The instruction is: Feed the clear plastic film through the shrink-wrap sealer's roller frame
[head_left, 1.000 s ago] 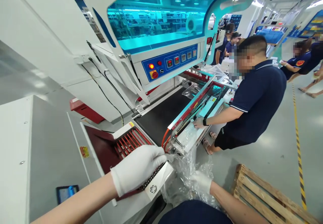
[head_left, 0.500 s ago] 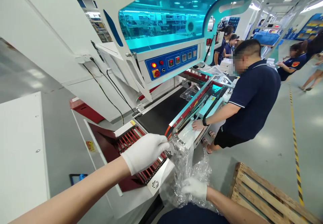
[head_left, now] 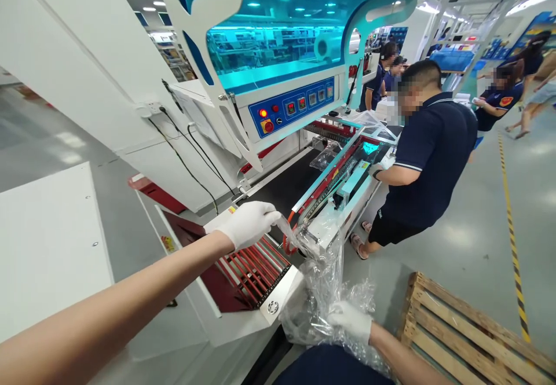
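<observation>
White cabinet top [head_left: 47,246]: flat panel with small screws, at the far left edge of the view.

Cables [head_left: 186,159]: two black leads hanging from a socket on the slanted white housing, running down toward the machine bed.

Left hand [head_left: 247,223]: white-gloved, arm stretched over the near left corner of the machine; fingertips pinched shut on the upper end of the plastic film, just above the red rollers.

Red rollers [head_left: 252,269]: a bank of parallel red bars set in the white frame at the machine's near end, with a small round vent on the frame's near corner.

Control panel [head_left: 293,107]: blue strip with red buttons and small displays, under the teal-tinted hood [head_left: 269,43].

Black belt [head_left: 291,185]: dark conveyor surface between the rollers and the control panel.

Plastic film [head_left: 324,292]: clear, crumpled sheet running from the left fingertips past the sealing bar's near end and down off the machine's near right corner into a bunch.

Sealing bar [head_left: 334,179]: red and teal frame along the machine's right edge.

Right hand [head_left: 350,318]: white-gloved, low beside the machine, fingers closed into the bunched lower film.

Co-worker [head_left: 430,159]: person in a dark polo, standing at the machine's right side, a hand [head_left: 376,169] on the teal frame.

Wooden pallet [head_left: 469,321]: on the floor at the lower right.
</observation>
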A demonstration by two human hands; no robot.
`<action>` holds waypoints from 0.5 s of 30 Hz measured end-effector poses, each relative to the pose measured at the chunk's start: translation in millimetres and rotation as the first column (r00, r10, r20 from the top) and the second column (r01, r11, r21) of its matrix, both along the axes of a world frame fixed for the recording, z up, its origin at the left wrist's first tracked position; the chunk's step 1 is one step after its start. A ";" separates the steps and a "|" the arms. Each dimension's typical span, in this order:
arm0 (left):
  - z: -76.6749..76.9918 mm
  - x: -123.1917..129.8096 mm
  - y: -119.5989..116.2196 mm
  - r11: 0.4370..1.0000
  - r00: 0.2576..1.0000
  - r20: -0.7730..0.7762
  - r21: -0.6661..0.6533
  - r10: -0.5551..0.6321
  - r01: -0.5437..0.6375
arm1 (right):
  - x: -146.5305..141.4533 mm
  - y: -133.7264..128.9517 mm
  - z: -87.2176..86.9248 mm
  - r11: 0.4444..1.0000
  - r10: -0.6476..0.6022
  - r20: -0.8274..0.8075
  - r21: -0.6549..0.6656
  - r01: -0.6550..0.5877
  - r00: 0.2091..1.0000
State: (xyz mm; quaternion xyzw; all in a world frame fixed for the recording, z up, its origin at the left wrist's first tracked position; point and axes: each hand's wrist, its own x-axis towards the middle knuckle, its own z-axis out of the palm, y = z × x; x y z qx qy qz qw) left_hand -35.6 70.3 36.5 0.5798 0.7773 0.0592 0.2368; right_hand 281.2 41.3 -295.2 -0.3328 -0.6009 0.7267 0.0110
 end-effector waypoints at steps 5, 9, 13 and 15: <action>1.0 4.2 4.3 0.998 0.997 0.037 0.013 -0.066 0.065 | -3.8 -5.8 -15.0 0.998 -0.052 -0.006 0.030 0.052 0.999; -1.5 7.8 8.4 0.997 0.996 0.056 0.030 -0.075 0.074 | 6.2 -8.5 -21.2 0.992 -0.123 -0.021 -0.008 0.123 0.992; -4.5 7.9 9.6 0.996 0.993 0.087 0.050 -0.078 0.074 | 16.3 -9.2 -24.8 0.981 -0.195 -0.022 -0.024 0.195 0.980; -6.6 6.3 9.2 0.995 0.991 0.105 0.061 -0.085 0.079 | 19.1 -8.6 -26.4 0.976 -0.217 -0.018 -0.027 0.216 0.976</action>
